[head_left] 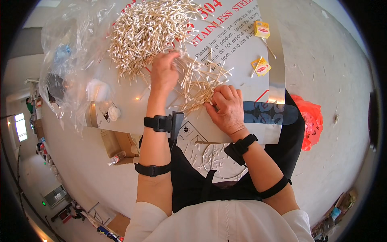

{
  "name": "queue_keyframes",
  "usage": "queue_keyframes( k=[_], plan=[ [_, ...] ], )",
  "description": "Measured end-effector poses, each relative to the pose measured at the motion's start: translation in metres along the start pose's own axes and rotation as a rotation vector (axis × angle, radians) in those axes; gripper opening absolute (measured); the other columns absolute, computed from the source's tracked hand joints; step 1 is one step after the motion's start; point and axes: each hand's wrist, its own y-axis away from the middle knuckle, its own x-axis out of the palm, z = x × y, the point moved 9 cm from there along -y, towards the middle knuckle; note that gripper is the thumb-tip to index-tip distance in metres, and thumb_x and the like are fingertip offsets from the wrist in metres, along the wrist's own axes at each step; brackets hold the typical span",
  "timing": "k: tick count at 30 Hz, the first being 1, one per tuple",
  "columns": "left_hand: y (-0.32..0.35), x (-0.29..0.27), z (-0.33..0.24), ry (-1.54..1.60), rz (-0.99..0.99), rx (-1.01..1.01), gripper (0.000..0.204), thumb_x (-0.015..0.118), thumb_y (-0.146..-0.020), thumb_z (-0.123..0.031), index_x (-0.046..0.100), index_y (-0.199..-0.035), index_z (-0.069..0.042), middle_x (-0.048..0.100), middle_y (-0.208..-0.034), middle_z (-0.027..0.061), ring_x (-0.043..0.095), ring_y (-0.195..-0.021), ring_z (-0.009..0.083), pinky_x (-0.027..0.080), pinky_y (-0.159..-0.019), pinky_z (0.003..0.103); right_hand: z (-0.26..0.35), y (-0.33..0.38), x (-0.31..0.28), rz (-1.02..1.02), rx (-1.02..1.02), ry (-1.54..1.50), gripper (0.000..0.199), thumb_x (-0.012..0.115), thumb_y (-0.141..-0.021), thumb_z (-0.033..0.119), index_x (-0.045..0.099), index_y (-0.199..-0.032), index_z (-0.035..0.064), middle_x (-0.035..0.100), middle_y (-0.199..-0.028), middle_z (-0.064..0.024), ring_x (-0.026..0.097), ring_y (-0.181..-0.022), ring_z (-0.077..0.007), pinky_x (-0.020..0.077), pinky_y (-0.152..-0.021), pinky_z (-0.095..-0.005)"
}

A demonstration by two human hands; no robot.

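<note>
Grasping swabs (203, 93), your right hand (226, 108) sits at four o'clock from your left hand (164, 74), whose grip I can't tell.

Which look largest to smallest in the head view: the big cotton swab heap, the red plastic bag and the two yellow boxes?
1. Big cotton swab heap
2. Red plastic bag
3. Upper yellow box and lower yellow box: too alike to rank
</note>
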Motion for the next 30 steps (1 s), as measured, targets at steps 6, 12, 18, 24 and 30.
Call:
queue_keyframes(
  k=[6, 12, 18, 24, 30],
  plan=[
    [0.033, -0.039, 0.021, 0.078, -0.146, -0.083, 0.03, 0.058, -0.081, 0.007, 0.066, -0.108, -0.003, 0.064, -0.099, 0.0146, 0.062, -0.096, 0.0305, 0.05, -0.086, 0.04, -0.005, 0.002, -0.002, -0.007, -0.001, 0.021, 0.026, 0.08, -0.067, 0.015, 0.055, -0.072, 0.008, 0.059, -0.102, -0.0046, 0.055, -0.094, -0.0259, 0.0393, -0.082, -0.0393],
    [0.089, -0.074, 0.095, -0.242, -0.11, -0.329, 0.029, 0.067, -0.078, -0.001, 0.065, -0.106, -0.004, 0.063, -0.101, 0.013, 0.062, -0.092, 0.0297, 0.05, -0.083, 0.04, 0.0, 0.0, -0.005, -0.045, -0.039, 0.013, 0.021, 0.076, -0.067, 0.014, 0.056, -0.073, 0.0089, 0.059, -0.095, -0.0044, 0.054, -0.089, -0.0253, 0.0397, -0.079, -0.0385],
    [0.096, -0.051, 0.084, -0.09, -0.153, -0.286, 0.023, 0.067, -0.076, 0.001, 0.062, -0.099, -0.004, 0.062, -0.094, 0.0123, 0.061, -0.088, 0.0304, 0.05, -0.08, 0.04, -0.001, 0.001, -0.004, -0.044, -0.027, -0.029, 0.026, 0.077, -0.065, 0.01, 0.051, -0.067, 0.0078, 0.059, -0.091, -0.0037, 0.054, -0.085, -0.0254, 0.0382, -0.077, -0.0383],
    [0.09, -0.022, 0.01, -0.028, -0.153, 0.0, 0.016, 0.063, -0.078, 0.005, 0.057, -0.09, -0.006, 0.061, -0.09, 0.0115, 0.06, -0.088, 0.0327, 0.049, -0.077, 0.042, -0.002, 0.002, -0.002, -0.039, -0.038, 0.009, 0.021, 0.075, -0.066, 0.013, 0.054, -0.069, 0.0086, 0.058, -0.09, -0.0044, 0.054, -0.085, -0.0253, 0.0388, -0.077, -0.0386],
    [0.079, -0.018, 0.005, 0.149, -0.109, -0.084, 0.014, 0.06, -0.082, 0.005, 0.061, -0.092, -0.005, 0.064, -0.088, 0.0126, 0.063, -0.083, 0.0314, 0.051, -0.074, 0.04, 0.001, 0.0, -0.005, -0.053, -0.047, -0.025, 0.024, 0.075, -0.066, 0.009, 0.05, -0.066, 0.0079, 0.058, -0.09, -0.0041, 0.054, -0.084, -0.0252, 0.0375, -0.076, -0.0378]
  ],
)
